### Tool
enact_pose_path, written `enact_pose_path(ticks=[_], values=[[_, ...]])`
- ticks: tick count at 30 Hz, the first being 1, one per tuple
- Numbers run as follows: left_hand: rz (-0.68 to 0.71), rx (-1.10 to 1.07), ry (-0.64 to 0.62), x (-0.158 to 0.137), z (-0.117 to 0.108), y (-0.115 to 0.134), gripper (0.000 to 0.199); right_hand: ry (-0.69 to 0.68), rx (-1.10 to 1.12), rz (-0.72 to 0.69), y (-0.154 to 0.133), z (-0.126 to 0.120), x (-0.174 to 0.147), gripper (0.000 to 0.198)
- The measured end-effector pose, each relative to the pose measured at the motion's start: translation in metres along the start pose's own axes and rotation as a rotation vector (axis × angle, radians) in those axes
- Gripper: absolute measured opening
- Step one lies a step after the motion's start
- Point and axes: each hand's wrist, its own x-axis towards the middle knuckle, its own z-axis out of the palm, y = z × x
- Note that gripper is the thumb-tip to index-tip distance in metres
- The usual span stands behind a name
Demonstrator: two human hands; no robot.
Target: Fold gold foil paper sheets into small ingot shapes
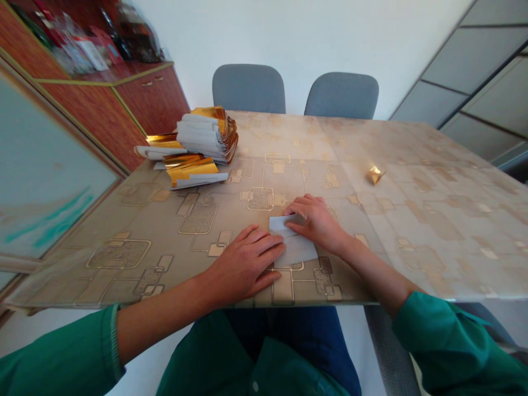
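A small white sheet of paper (296, 251) lies on the table in front of me, its far part folded over along a crease. My left hand (251, 258) rests flat at the paper's left edge, fingers stretched out and fingertips on it. At the far edge, my right hand (315, 220) pinches the paper, thumb on the near side and fingers curled beyond the fold. Farther off to the right sits a small folded gold paper piece (374, 175). Stacks of gold-and-white paper (198, 135) are piled at the far left, with some loose gold sheets (192, 168) before them.
A patterned cloth (231, 220) covers the table. Two grey chairs (248, 88) stand along the far side, against a white wall. On the left is a reddish wooden cabinet (152, 99) with bottles and bags on it. The table's near edge is close to my lap.
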Motion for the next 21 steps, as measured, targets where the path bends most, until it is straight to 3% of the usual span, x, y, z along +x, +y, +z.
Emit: enact_pose_path(ticks=[6,21], values=[[0.0,0.004,0.011,0.0,0.002,0.001,0.038,0.07,-0.16,-0.125,-0.006,0.001,-0.022,0.003],[-0.01,0.044,0.039,-0.001,0.003,0.003,0.034,-0.044,-0.26,-0.205,-0.017,-0.005,-0.037,0.021]])
